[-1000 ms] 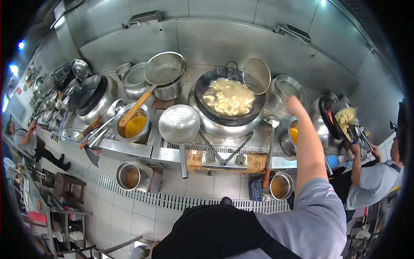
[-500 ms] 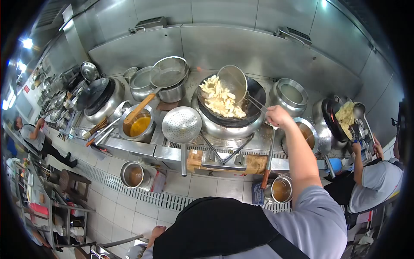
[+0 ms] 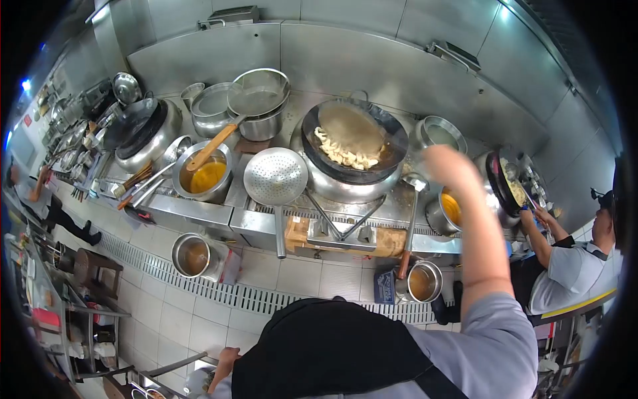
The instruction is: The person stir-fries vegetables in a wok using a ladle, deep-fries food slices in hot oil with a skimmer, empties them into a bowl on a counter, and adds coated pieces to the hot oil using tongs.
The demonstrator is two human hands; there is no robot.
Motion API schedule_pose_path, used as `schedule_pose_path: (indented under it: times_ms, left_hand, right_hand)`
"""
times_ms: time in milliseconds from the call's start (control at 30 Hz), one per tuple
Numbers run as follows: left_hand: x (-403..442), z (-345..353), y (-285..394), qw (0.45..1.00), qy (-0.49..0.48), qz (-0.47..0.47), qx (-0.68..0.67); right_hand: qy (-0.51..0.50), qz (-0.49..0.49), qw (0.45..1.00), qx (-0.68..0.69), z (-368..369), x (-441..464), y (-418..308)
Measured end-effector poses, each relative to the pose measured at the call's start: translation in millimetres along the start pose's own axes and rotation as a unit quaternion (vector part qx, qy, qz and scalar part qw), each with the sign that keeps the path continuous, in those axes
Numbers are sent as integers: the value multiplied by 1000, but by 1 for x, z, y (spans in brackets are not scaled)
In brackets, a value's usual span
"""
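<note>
My right hand point(image 3: 448, 163) is raised right of the middle wok point(image 3: 392, 156), closed and blurred, by the handle side of a round mesh strainer point(image 3: 352, 130). The strainer lies over the wok, above pale pieces of food point(image 3: 342, 151) in hot liquid. What the fingers wrap round is smeared, but the strainer handle runs toward them. My left hand point(image 3: 228, 359) hangs low at the left of my apron, near a metal rail point(image 3: 179, 364); its fingers are partly hidden. A ladle point(image 3: 415, 183) rests right of the wok.
Left of the wok lies a perforated skimmer point(image 3: 276, 176). Beyond it stand a pot of yellow liquid point(image 3: 206, 176) and a sieve on a pot point(image 3: 258, 93). At the right a co-worker point(image 3: 568, 272) works at another wok point(image 3: 505, 179). Another person point(image 3: 40, 193) stands far left.
The strainer has gone from upright at the wok's right edge to lying over the food. My right hand first came down to its handle, then rose slightly. My left hand has come into view.
</note>
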State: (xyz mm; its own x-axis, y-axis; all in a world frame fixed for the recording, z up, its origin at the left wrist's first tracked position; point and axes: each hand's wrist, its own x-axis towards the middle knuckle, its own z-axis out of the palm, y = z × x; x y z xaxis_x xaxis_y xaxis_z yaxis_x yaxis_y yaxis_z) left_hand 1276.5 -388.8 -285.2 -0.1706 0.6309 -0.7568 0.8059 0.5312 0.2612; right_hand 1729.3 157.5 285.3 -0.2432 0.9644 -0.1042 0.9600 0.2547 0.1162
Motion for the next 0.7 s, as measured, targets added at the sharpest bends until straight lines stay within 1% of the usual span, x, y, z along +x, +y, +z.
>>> schedule_pose_path:
  times_ms: [67,100,133,200,267,300,333,367,400,433,533,567,600,667,700]
  left_hand:
    - [3,2,-1,1000,3,1,-4]
    - [4,3,-4,1000,3,-1,-5]
    - [3,4,-5,1000,3,-1,-10]
    - [2,7,-5,1000,7,-4,-21]
    - [1,11,-5,1000,7,-6,-28]
    - [1,11,-5,1000,8,-6,-28]
    - [-1,11,-4,1000,6,-6,-26]
    - [0,12,-4,1000,4,-3,-24]
    - [0,13,-3,1000,5,-3,-21]
    - [1,12,-3,1000,6,-4,-22]
    - [-3,12,-3,1000,4,-11,-27]
    - [-3,12,-2,999,6,-14,-29]
    - [-5,12,-2,999,7,-16,-30]
    - [-7,14,-1,999,7,-21,-32]
    - [-10,16,-1,999,4,-20,-28]
  right_hand:
    - [-7,-16,1000,-21,37,49,-10]
    - [-2,-13,1000,-16,25,46,-13]
    - [11,22,1000,11,7,40,-13]
    - [54,-5,998,-32,-19,32,1]
    - [65,1,997,-34,-50,11,-20]
    - [51,-6,996,-74,-37,33,-15]
    - [21,3,999,-36,-19,53,-21]
    - [26,9,999,-37,5,68,-34]
    - [21,5,998,-64,46,103,-33]
    - [15,27,998,-47,40,99,-51]
    - [55,17,998,-39,17,117,-18]
    - [75,46,996,-26,-13,92,-22]
    - [86,34,995,-31,-37,71,-25]
    - [79,25,996,-28,-47,70,-19]
    - [47,27,998,-22,-41,78,-25]
